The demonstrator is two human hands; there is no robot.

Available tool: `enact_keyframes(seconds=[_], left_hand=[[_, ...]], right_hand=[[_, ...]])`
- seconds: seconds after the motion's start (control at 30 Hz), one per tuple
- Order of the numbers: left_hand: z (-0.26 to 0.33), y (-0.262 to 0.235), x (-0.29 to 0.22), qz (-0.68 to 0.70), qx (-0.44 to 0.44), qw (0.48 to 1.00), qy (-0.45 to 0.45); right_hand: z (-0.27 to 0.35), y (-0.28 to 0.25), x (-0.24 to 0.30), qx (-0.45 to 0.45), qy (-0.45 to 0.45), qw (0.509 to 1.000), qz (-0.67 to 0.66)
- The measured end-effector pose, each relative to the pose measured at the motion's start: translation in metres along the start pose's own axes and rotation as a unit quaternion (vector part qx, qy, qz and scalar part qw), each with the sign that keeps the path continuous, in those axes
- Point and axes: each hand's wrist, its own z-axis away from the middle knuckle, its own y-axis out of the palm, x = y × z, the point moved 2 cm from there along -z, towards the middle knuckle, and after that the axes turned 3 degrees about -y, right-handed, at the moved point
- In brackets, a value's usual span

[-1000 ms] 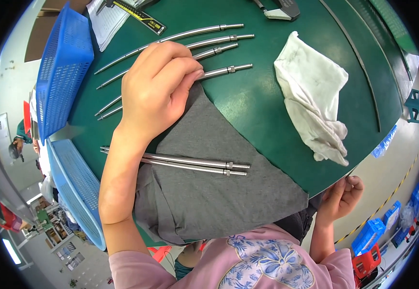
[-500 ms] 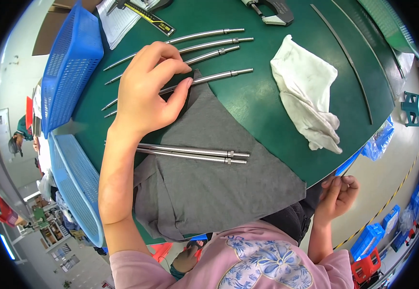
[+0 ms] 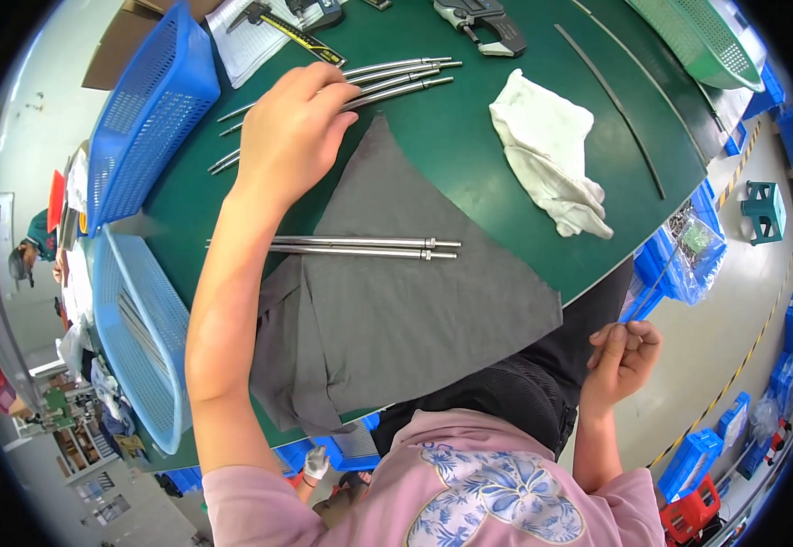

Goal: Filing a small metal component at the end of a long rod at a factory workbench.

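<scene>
My left hand (image 3: 292, 132) reaches over the back of the green table. Its fingers and thumb are closed around the nearest metal rod (image 3: 406, 90) of a group of several slim silver rods lying side by side. Closer to me, two more silver rods (image 3: 360, 248) lie parallel on a dark grey cloth (image 3: 424, 319), their stepped ends pointing right. My right hand (image 3: 629, 360) is off the table's edge at the right, fingertips pinched together. Whatever it might hold is too small to make out.
A blue basket (image 3: 146, 128) and a light blue basket (image 3: 137, 365) with rods inside stand along the left. Behind the rods lie papers, a caliper (image 3: 301, 38) and a micrometer (image 3: 488, 25). A crumpled white cloth (image 3: 542, 137), a dark strip (image 3: 611, 105) and a green basket (image 3: 697, 41) are right.
The nearest back rod has moved away from me, against the other rods, with my left hand. The whole view has shifted a little. My right hand keeps its pinch.
</scene>
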Motion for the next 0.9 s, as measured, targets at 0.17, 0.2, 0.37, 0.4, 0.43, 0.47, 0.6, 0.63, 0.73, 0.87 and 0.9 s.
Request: enact_keyframes(seconds=[0.17,0.2,0.37,0.4,0.43,0.47,0.6,0.63,0.73,0.87,0.9], left_hand=[[0.040,-0.035,-0.044,0.105,0.045,0.993,-0.037],[0.048,-0.038,-0.051,0.109,0.082,0.990,-0.026],[0.066,-0.033,-0.058,0.075,0.086,0.993,0.003],[0.065,-0.031,-0.058,0.062,0.085,0.994,0.001],[0.063,-0.029,-0.058,0.062,0.080,0.995,0.002],[0.061,-0.026,-0.057,0.053,0.082,0.995,-0.010],[0.059,-0.016,-0.053,-0.022,0.109,0.994,0.010],[0.060,-0.014,-0.053,-0.022,0.106,0.994,0.012],[0.063,-0.013,-0.051,-0.029,0.068,0.997,0.021],[0.065,-0.032,-0.048,-0.027,-0.090,0.996,0.002],[0.067,-0.040,-0.047,-0.029,-0.135,0.990,0.000]], right_hand=[[0.009,-0.002,0.000,0.058,-0.039,0.998,-0.007],[0.012,0.000,0.000,0.055,-0.044,0.998,-0.008],[0.022,0.010,0.003,0.123,-0.090,0.988,-0.013],[0.024,0.012,0.005,0.130,-0.102,0.986,-0.027],[0.027,0.012,0.007,0.129,-0.094,0.986,-0.038],[0.029,0.011,0.009,0.129,-0.099,0.986,-0.035],[0.040,0.008,0.008,0.123,-0.049,0.991,-0.033],[0.042,0.008,0.006,0.112,-0.072,0.991,-0.023],[0.049,0.004,0.003,0.112,-0.097,0.989,0.014],[0.051,0.002,0.008,0.168,-0.101,0.979,0.064],[0.049,0.003,0.010,0.169,-0.108,0.977,0.067]])
